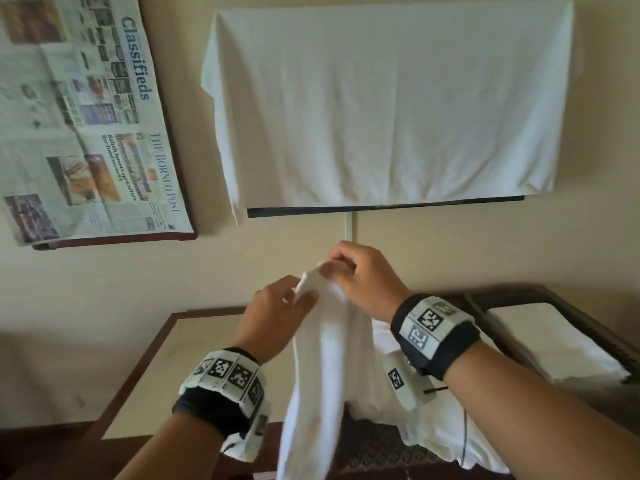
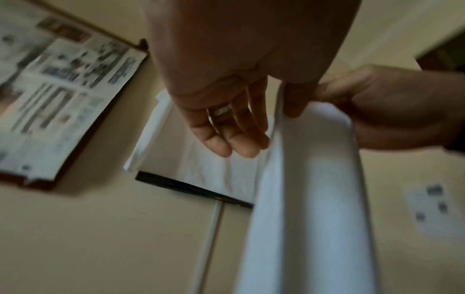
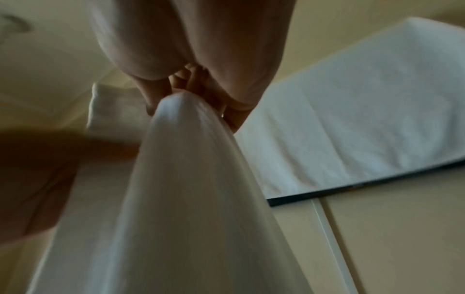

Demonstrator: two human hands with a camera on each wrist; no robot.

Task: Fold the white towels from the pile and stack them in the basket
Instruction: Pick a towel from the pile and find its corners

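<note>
A white towel (image 1: 325,358) hangs lengthwise in the air in front of me, above the table (image 1: 180,358). My right hand (image 1: 334,268) pinches its top corner, and the right wrist view shows the fingertips (image 3: 156,103) closed on the towel's peak (image 3: 181,199). Just below and to the left, my left hand (image 1: 298,299) holds the towel's edge (image 2: 314,199) between thumb and nearly straight fingers (image 2: 239,143). The pile of white towels (image 1: 433,431) lies on the table under my right wrist. To the right stands the dark basket (image 1: 588,327) with a folded towel (image 1: 540,341) in it.
A white cloth (image 1: 381,105) covers a screen on the wall ahead. Newspaper (image 1: 86,116) covers a framed picture at the upper left. The table's left half is bare, with a wall socket (image 2: 435,208) behind.
</note>
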